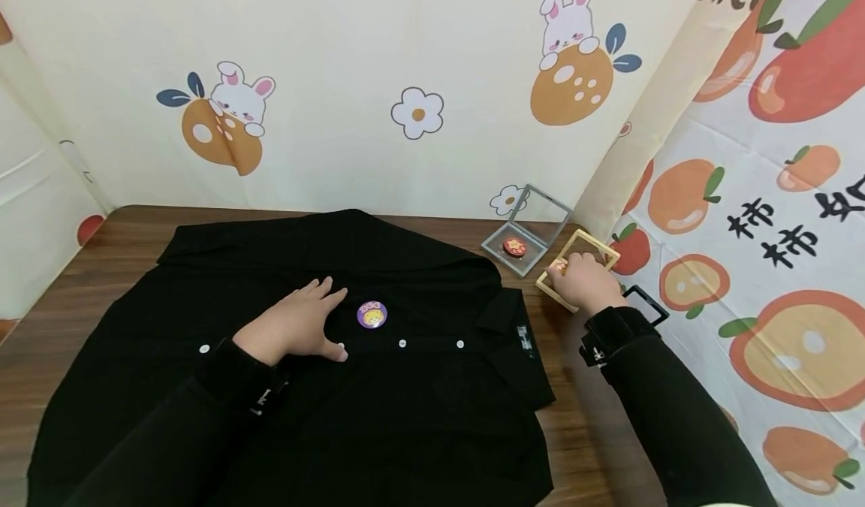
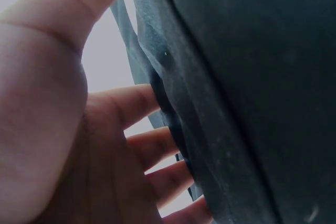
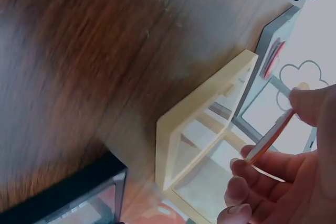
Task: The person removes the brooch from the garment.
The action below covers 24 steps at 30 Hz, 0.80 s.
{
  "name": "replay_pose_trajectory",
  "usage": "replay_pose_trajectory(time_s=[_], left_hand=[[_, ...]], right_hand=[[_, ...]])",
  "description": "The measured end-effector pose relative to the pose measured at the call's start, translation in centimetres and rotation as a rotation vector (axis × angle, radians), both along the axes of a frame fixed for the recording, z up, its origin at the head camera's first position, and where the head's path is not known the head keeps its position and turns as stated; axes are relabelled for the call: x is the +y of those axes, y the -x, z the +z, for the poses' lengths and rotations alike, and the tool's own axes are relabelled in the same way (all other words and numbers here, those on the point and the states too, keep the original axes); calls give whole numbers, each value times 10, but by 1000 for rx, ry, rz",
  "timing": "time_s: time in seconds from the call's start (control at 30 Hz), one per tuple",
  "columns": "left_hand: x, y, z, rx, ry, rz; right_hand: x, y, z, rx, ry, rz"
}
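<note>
A black shirt (image 1: 419,409) with white buttons lies spread over the table. On its front sits a round purple badge (image 1: 372,315) with a yellow cartoon figure. My left hand (image 1: 293,323) rests on the shirt just left of that badge, fingers spread, thumb by a button. At the right, my right hand (image 1: 588,282) is over an opened cream-framed case (image 3: 168,124). Between thumb and fingers it pinches a thin round badge (image 3: 270,137), seen edge-on in the right wrist view, with an orange-red rim.
Behind the cream case stands an opened grey case (image 1: 496,238) holding a red badge (image 1: 515,247) with a flower design. A black-framed case (image 1: 647,302) is partly hidden by my right sleeve. Printed cloth backdrops (image 1: 338,161) rise at the table's back and right edges.
</note>
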<state>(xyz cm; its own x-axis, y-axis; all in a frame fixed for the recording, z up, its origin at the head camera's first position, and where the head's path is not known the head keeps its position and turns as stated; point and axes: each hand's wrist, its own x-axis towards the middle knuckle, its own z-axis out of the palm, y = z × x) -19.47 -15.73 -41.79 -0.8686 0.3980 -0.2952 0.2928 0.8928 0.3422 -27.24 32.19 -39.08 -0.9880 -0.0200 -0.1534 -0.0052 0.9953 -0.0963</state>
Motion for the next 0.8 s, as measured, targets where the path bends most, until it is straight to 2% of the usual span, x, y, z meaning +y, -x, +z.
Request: replay_pose_trajectory(time_s=[0.37,0.8], left_hand=[[0,0,1,4,11,1],[3,-3,5,0,4,9]], right_hand=[[2,6,-9,-57,-12,-25],[3,11,-22,-43,17,-66]])
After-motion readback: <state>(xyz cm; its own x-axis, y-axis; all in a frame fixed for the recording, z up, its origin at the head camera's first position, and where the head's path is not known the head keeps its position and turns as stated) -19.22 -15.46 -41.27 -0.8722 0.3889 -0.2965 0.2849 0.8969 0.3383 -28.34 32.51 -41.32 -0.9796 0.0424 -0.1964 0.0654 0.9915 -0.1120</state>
